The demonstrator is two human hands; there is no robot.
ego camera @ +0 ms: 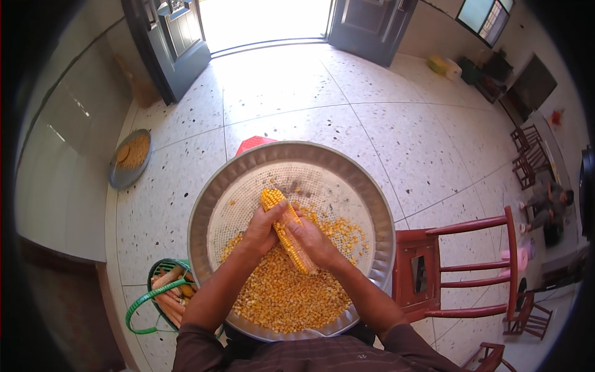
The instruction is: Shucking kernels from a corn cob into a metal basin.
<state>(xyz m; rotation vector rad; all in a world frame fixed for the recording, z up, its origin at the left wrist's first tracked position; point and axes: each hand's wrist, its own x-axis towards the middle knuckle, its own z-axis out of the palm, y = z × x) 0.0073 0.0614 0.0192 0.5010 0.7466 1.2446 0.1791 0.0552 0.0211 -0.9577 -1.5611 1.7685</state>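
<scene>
Both of my hands are closed around one ear of dried corn [273, 200], held at a slant above a wide round metal pan [199, 223]. My left hand [261, 230] grips it near its upper end, where yellow kernels still cover the cob. Lower down, my right hand [312, 238] presses on the right side, where the cob is stripped to pale pink. Loose corn kernels [288, 302] are heaped in the near half of the pan, thinning out toward the right. A few single kernels lie on its dimpled far floor.
A green basket [132, 311] of mostly bare cobs [167, 302] stands left of the pan. A dark red wooden chair [418, 274] is close on the right. Part of a red plastic object [254, 142] shows behind the pan. Farther left, a round tray [130, 160] holds grain. A person [551, 204] sits far right.
</scene>
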